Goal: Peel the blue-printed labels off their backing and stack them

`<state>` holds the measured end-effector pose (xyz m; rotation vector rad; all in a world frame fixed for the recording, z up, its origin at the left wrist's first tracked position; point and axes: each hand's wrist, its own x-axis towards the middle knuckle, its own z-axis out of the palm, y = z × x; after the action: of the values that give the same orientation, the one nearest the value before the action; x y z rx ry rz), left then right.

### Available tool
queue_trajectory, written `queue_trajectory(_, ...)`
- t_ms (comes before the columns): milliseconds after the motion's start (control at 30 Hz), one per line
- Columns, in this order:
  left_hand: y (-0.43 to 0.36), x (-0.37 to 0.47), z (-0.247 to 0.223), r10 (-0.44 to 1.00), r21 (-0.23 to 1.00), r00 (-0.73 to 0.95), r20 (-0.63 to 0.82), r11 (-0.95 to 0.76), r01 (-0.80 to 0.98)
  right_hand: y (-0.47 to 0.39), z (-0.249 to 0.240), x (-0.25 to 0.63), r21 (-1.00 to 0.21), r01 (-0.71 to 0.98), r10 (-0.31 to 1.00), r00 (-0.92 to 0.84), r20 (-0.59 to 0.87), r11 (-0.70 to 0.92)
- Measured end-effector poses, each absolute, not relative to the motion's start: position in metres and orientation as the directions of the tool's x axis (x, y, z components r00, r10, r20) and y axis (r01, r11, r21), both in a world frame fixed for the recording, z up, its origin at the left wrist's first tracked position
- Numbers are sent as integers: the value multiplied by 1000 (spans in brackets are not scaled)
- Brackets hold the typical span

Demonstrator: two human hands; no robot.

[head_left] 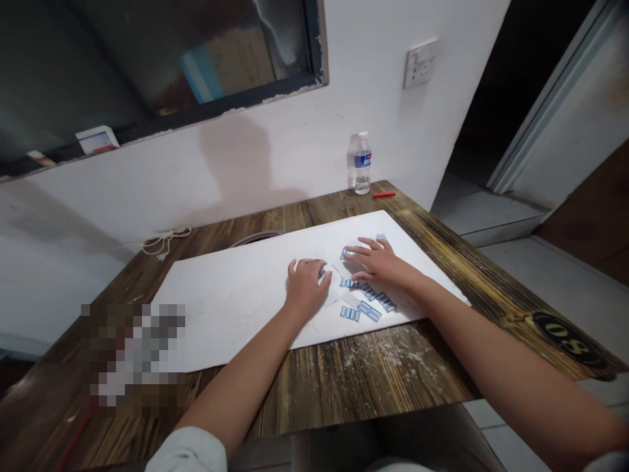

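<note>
A large white board (221, 308) lies across the wooden table. My left hand (308, 283) rests on the board near its middle, fingers bent and thumb apart, over what looks like a small white paper piece whose edges barely show. To its right, my right hand (378, 262) spreads its fingers palm down, with nothing seen in its grip. Several small paper pieces with blue stripes lie under and below it, among them a striped piece (369, 311) near the board's front edge. The right hand's fingertips touch or hover over some; I cannot tell which.
A water bottle (362, 164) stands at the table's back corner beside a red stick-like object (384, 195). A coiled white cord (164, 242) lies at the back left. White crumbs (393, 354) litter the wooden table (314, 387) in front. A blurred-out patch covers the left end.
</note>
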<state>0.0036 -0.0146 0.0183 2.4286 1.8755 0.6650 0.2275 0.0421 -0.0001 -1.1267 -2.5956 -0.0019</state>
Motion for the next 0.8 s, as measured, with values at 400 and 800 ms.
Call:
queue_trajectory(400,-17,4,19,916,257,210,342,-306,917,41,6,227,-135,718,722,-635,275,683)
queue_trajectory(800,-14,1,11,933,143,207,294,-257,956,37,18,234,-188,707,730,-635,254,681)
